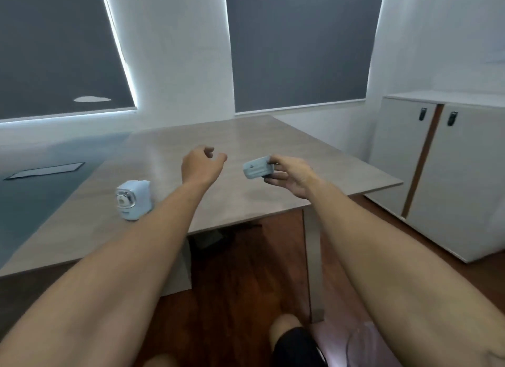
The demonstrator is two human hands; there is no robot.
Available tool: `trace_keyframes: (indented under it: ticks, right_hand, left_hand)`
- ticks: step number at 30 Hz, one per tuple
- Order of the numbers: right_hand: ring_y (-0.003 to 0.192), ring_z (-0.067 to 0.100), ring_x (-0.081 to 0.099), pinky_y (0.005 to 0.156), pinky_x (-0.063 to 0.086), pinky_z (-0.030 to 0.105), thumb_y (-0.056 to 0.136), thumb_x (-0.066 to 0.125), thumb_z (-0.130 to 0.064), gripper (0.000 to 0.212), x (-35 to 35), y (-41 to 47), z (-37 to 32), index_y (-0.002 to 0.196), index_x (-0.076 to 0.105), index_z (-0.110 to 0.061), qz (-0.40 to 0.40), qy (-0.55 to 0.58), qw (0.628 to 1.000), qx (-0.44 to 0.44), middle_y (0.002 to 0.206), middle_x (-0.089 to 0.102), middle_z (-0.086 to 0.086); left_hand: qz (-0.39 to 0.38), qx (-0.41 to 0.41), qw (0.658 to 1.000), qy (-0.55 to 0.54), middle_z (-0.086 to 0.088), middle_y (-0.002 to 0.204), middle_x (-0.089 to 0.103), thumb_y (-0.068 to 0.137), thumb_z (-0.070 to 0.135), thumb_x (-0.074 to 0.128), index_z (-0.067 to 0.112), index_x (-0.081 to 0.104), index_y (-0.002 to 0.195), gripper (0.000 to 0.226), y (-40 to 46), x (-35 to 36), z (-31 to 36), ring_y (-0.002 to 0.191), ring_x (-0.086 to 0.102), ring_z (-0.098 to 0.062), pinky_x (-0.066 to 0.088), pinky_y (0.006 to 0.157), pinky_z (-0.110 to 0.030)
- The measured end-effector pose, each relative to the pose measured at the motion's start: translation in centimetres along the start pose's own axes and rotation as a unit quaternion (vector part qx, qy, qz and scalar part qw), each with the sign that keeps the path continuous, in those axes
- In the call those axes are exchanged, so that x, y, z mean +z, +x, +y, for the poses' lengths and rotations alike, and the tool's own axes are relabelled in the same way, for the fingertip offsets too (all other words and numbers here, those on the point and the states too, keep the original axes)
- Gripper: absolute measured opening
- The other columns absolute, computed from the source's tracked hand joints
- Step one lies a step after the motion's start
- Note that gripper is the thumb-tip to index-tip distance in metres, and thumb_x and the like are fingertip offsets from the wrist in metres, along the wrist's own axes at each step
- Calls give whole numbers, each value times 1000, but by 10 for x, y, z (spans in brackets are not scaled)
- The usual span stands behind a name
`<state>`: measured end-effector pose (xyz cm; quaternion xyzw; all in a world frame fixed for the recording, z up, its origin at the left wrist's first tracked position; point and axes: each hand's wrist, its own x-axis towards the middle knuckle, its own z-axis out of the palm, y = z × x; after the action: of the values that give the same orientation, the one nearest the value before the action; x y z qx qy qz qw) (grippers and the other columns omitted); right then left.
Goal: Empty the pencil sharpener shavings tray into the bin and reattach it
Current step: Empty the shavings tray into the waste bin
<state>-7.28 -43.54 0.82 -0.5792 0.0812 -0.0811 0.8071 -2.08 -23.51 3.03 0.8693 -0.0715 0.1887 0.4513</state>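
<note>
A light blue pencil sharpener stands upright on the grey wooden table, towards its left side. My right hand grips the small pale blue shavings tray above the table's right part, held roughly level. My left hand hovers above the table's middle, fingers curled and apart, with nothing in it. It is to the right of the sharpener and left of the tray. No bin is in view.
A white cabinet with two dark handles stands at the right against the wall. The table's near edge runs across the middle, with its legs and a dark wooden floor below. A glass-topped surface adjoins the table on the left.
</note>
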Motion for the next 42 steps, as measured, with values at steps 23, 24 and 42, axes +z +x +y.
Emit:
trace_keyframes:
  ticks: [23,24,42]
  right_hand:
    - [92,27,73,78,62,34,86,62,9,33,-379,-165,121,115,67,-6,197,40,971,127,107,72,18]
    - [95,28,72,79,62,34,86,62,10,33,-390,-170,139,115,67,-7,203,44,968,140,108,71,18]
    - [82,18,67,69,61,31,73,80,-19,40,-465,-175,360,111,75,-7,337,-215,836,376,93,72,9]
  left_hand:
    - [-436,-50,898,-44,-7,111,75,87,38,64,11,74,110,37,-252,351,10,110,65,-23,49,100,-35]
    - [-452,-60,889,-37,-9,112,74,88,36,65,8,72,112,37,-264,366,-1,110,65,-24,49,99,-35]
    - [-473,-157,854,147,-13,137,58,92,19,56,20,55,135,43,-375,470,-146,124,55,-37,44,100,-39]
